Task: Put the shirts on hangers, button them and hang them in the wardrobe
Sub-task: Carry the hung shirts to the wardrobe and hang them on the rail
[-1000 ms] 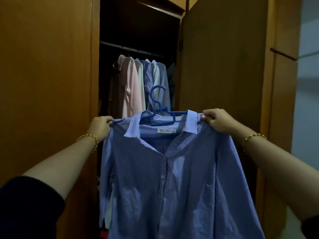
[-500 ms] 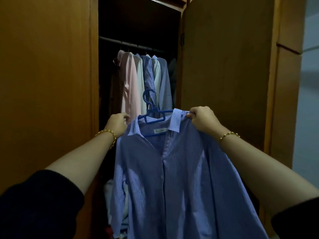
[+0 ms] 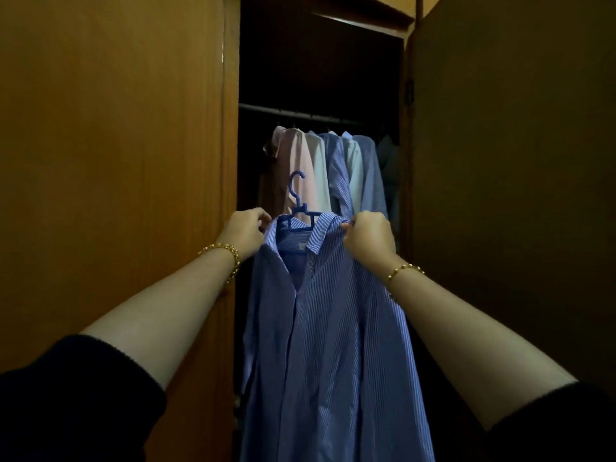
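In the head view we see both arms stretched forward toward the open wardrobe point(image 3: 230, 95). The left hand point(image 3: 245, 233) is clenched on the left shoulder of the blue striped shirt point(image 3: 333, 345). Its fingers point(image 3: 261, 217) curl over the top edge of the cloth just beside the collar. The right hand point(image 3: 366, 238) grasps the other shoulder, and its fingers point(image 3: 349, 228) bunch the fabric at the collar's right end.

The shirt hangs between the two hands and falls straight down below them, in front of the dark opening and close to us. We find its neck open, with the front panels lying together lower down. The light is too dim for us to tell the buttons.

A blue plastic hanger point(image 3: 296, 208) sits inside the collar. Its hook rises above the cloth in the gap between the hands, nearer the left one, and neither hand touches it. The hook stands well below the rail point(image 3: 300, 115) and is not on it.

On that rail, behind the hook, we see a row of hung shirts point(image 3: 333, 171) in pink, white, striped and pale blue. A wooden panel point(image 3: 116, 161) fills the left side and an open door point(image 3: 500, 161) the right. We note a gold bead bracelet on the left wrist point(image 3: 226, 258) and another on the right point(image 3: 405, 269).
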